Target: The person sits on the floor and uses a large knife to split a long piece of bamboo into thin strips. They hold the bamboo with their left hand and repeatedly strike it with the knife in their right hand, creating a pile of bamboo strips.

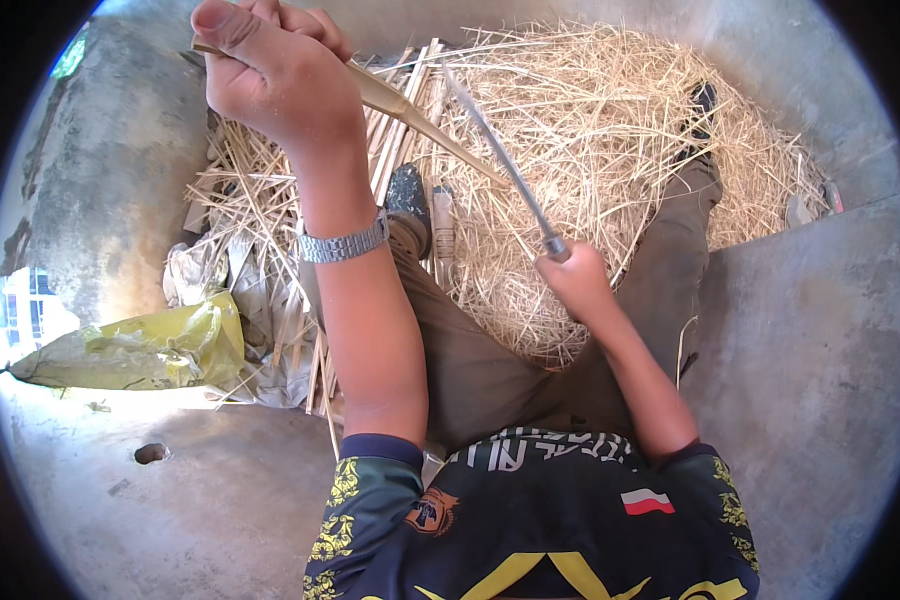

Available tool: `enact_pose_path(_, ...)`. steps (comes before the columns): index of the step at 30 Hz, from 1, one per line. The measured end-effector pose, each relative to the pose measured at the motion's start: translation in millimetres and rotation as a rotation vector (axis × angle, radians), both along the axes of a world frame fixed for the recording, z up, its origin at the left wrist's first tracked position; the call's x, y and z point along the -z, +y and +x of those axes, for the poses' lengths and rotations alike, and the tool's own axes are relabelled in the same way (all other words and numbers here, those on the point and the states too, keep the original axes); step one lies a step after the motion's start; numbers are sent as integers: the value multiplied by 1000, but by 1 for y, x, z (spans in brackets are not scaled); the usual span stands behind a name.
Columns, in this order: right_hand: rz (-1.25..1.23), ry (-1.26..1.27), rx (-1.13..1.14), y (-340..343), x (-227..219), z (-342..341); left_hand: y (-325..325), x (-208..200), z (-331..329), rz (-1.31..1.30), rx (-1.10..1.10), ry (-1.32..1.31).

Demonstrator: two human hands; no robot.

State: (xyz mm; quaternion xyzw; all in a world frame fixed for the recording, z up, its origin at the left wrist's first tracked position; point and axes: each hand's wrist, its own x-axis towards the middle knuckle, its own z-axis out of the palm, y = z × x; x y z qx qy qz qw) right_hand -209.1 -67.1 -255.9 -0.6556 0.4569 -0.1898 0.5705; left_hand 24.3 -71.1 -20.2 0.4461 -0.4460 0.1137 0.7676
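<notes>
My left hand (285, 75), raised at the upper left with a metal watch (345, 243) on its wrist, is closed around a bamboo strip (395, 102). The strip slants down and right from the fist, tapering toward the middle of the view. Lower and to the right, my right hand (578, 283) is closed on the handle of a long-bladed knife (510, 168). Its narrow blade points up and left, passing close to the strip's lower end; whether the two touch I cannot tell.
Pale shavings (590, 120) heap between and beyond my legs. Split bamboo strips (410, 130) lie near my left shoe (407, 195). A yellow sack (160, 345) is at the left. Concrete walls (110, 180) curve around; the floor at lower left has a hole (153, 453).
</notes>
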Motion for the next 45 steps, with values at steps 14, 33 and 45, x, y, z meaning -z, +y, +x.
enact_pose_path(14,-110,82,-9,3,31,7,-17,-6,-4,41,23,-90)
enact_pose_path(33,119,-27,-65,67,-24,-2,43,-61,-10,-62,-49,-11)
enact_pose_path(45,29,14,-94,56,4,-8,50,-29,-17,-93,30,-26)
